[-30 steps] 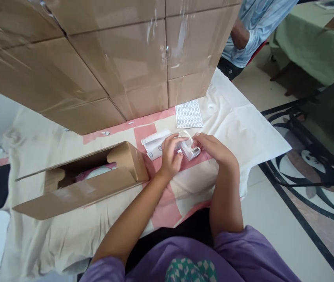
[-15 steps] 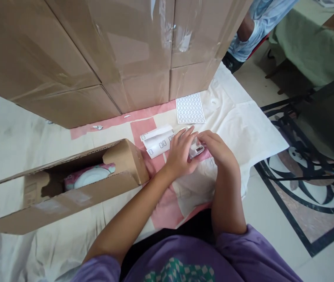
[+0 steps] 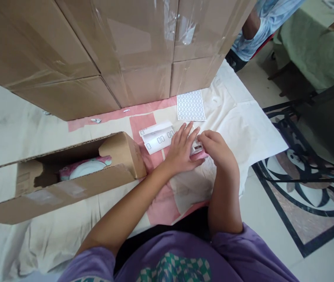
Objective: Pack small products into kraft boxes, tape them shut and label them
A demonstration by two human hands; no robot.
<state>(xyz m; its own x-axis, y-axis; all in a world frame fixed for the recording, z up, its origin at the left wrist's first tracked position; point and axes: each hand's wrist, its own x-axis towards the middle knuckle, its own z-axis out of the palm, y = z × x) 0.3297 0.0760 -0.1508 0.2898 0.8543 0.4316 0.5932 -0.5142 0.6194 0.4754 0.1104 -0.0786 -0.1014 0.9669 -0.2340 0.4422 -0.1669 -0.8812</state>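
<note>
My left hand lies over a small white device on the pink and cream cloth, fingers stretched forward across it. Closed around the device's right side is my right hand, fingertips pinching at its top edge. Most of the device is hidden under both hands. Just left of my left hand lies a folded white label sheet with a few stickers on it. A full sticker sheet lies flat behind the hands.
An open long cardboard box lies on its side at the left, with a pink-wrapped white plate inside. Stacked taped cartons rise behind. Another person's sleeve shows top right, beside a green-covered table and a dark metal frame.
My left hand has flattened over the device, which was earlier held up between both hands with a white strip looping from it. The view has shifted slightly.
</note>
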